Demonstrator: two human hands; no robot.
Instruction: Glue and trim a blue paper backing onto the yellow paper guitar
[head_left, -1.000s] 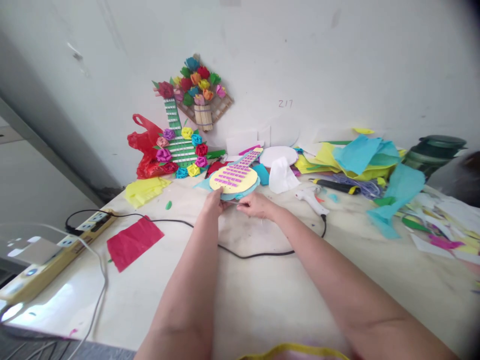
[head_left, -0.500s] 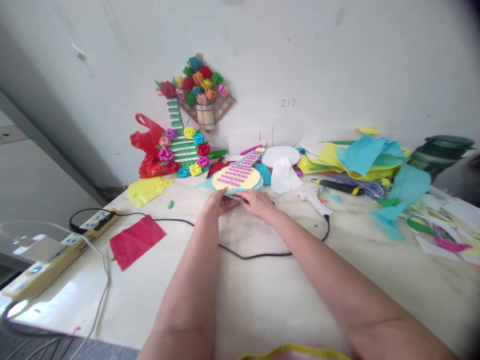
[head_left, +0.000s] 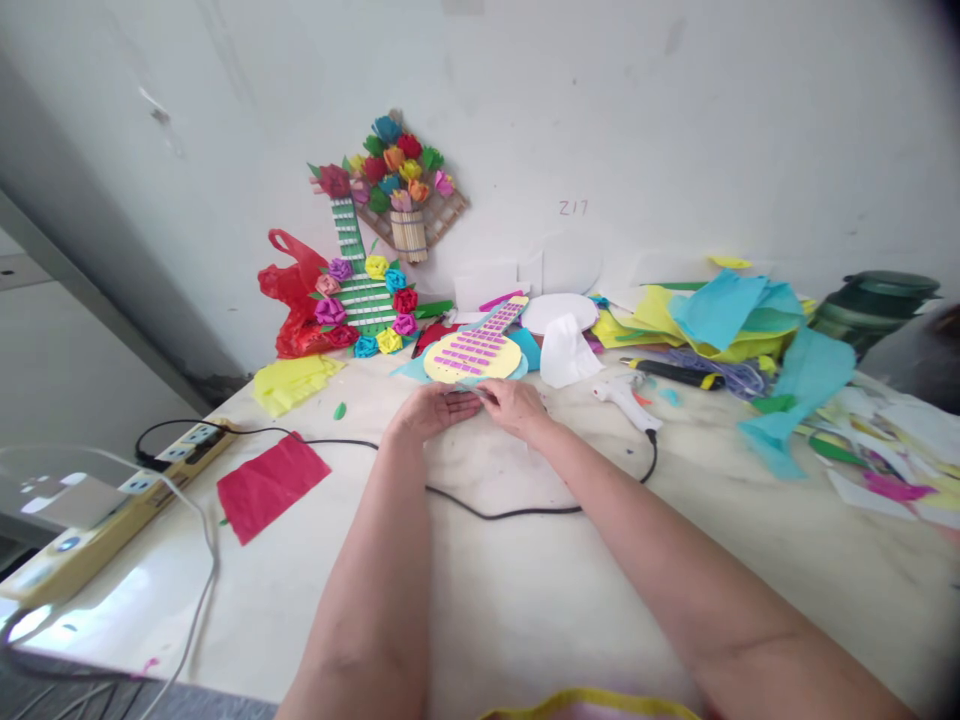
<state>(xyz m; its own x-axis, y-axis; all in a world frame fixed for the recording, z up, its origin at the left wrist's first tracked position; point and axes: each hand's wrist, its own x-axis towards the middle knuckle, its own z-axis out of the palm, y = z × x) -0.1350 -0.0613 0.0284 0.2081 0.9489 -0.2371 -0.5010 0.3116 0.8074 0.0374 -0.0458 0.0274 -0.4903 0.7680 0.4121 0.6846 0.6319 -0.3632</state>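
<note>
A paper guitar shape (head_left: 474,355) lies on the table beyond my hands, with a pale yellow body, rows of purple strips and light blue paper around its edge. My left hand (head_left: 435,412) is at its near edge, palm up, fingers stretched out towards the right. Close beside it, my right hand (head_left: 514,405) has its thumb and fingers pinched together at the guitar's lower edge. What lies between those fingertips is too small to make out. To the right of my right hand rests a white hot glue gun (head_left: 628,402).
A black cord (head_left: 517,514) crosses under my forearms. On the left are a power strip (head_left: 112,530) and red paper (head_left: 274,487). A green flowered guitar (head_left: 364,290) leans at the back. Blue and yellow paper (head_left: 720,315), a cutter (head_left: 671,373) and scraps (head_left: 892,460) lie right.
My left hand has opened out, its palm now turned up and its wrist shifted slightly left. My right hand stays pinched in nearly the same place. The guitar has barely moved.
</note>
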